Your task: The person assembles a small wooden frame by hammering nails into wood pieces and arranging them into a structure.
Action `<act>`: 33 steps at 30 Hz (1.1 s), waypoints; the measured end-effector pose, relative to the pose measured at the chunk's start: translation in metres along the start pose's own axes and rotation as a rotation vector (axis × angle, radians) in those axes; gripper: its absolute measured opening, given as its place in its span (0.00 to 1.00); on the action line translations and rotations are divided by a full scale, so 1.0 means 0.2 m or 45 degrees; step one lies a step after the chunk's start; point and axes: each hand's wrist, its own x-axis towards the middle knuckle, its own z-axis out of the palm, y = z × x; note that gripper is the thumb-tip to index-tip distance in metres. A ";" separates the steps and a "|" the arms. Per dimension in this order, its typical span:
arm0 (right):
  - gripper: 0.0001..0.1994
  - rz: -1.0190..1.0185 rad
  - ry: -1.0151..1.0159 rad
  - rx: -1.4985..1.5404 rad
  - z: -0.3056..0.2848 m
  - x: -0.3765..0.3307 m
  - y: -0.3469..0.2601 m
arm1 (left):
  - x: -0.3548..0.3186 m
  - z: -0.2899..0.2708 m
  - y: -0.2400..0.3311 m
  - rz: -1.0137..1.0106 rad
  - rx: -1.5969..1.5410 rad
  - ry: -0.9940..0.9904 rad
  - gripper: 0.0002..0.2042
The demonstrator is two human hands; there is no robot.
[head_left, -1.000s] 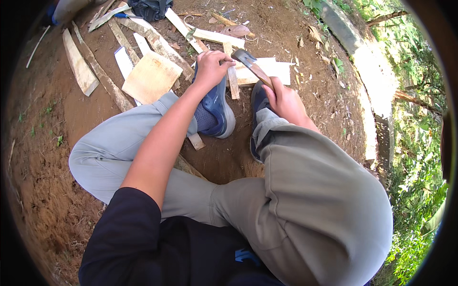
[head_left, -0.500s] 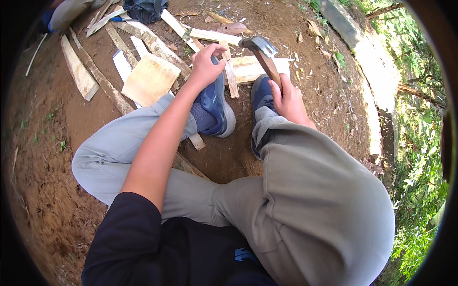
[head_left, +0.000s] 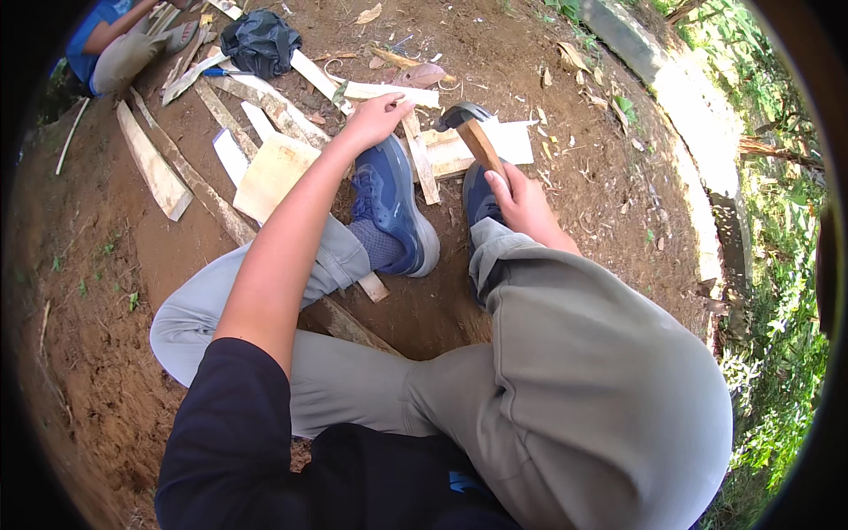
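Right hand (head_left: pixel 521 199) fingers clamp hammer (head_left: pixel 473 132); left hand (head_left: pixel 375 119) fingers pinch wood strip (head_left: pixel 420 155) — planks (head_left: pixel 155 172) around.

Black plastic bag (head_left: pixel 261 41) lies on bare soil beside scattered wood offcuts (head_left: pixel 155 172); concrete kerb (head_left: pixel 658 66) borders vegetation.

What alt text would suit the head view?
A seated person's right hand holds a wooden-handled hammer over pale wooden strips on bare dirt, while the left hand steadies one strip beside blue sneakers.
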 end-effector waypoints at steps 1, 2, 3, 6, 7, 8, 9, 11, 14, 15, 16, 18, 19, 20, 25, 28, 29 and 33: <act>0.19 -0.001 -0.009 0.008 0.01 0.01 0.01 | 0.03 -0.01 -0.01 -0.017 0.039 -0.121 0.27; 0.19 0.016 -0.013 0.009 0.01 0.00 0.04 | 0.04 0.01 0.01 0.007 -0.002 -0.121 0.26; 0.19 0.014 -0.004 0.022 0.03 -0.01 0.07 | 0.03 0.03 0.04 0.029 -0.044 -0.121 0.26; 0.19 -0.030 -0.006 0.010 0.07 -0.02 0.10 | 0.03 0.07 0.07 0.017 -0.038 -0.047 0.25; 0.18 -0.059 -0.011 -0.028 0.07 -0.02 0.10 | 0.03 0.08 0.08 0.001 -0.016 -0.010 0.25; 0.18 -0.092 -0.017 -0.065 0.07 -0.02 0.09 | 0.03 0.08 0.06 0.010 -0.019 -0.021 0.26; 0.18 -0.103 -0.008 -0.084 0.07 -0.02 0.08 | 0.03 0.08 0.05 0.020 -0.023 -0.031 0.26; 0.17 -0.135 0.007 -0.122 0.06 -0.03 0.06 | 0.05 0.08 0.01 0.033 -0.024 -0.070 0.26; 0.16 -0.232 0.086 -0.187 0.06 -0.03 0.06 | 0.10 0.06 -0.05 0.052 -0.053 -0.137 0.25; 0.15 -0.271 0.113 -0.200 0.07 -0.02 0.07 | 0.11 0.06 -0.07 0.066 -0.092 -0.147 0.24; 0.15 -0.274 0.095 -0.213 0.07 -0.01 0.07 | 0.12 0.06 -0.08 0.080 -0.130 -0.156 0.23; 0.15 -0.264 0.071 -0.254 0.06 0.02 0.09 | 0.11 0.05 -0.06 0.036 -0.273 -0.247 0.21; 0.15 -0.277 0.082 -0.243 0.06 0.01 0.10 | 0.11 0.04 -0.05 0.045 -0.314 -0.278 0.22; 0.15 -0.299 0.087 -0.227 0.06 0.01 0.09 | 0.11 0.02 -0.08 0.046 -0.350 -0.302 0.22; 0.14 -0.354 0.181 -0.154 0.03 -0.05 0.05 | 0.11 0.03 -0.11 0.002 -0.486 -0.303 0.25; 0.15 -0.277 -0.010 -0.503 0.07 0.05 0.06 | 0.10 0.03 -0.13 -0.018 -0.447 -0.281 0.24; 0.14 -0.324 0.027 -0.461 0.06 0.06 0.05 | 0.10 0.04 -0.13 -0.030 -0.443 -0.274 0.24; 0.15 -0.383 0.217 -0.220 0.02 0.00 -0.01 | 0.11 0.05 -0.09 0.010 -0.433 -0.273 0.24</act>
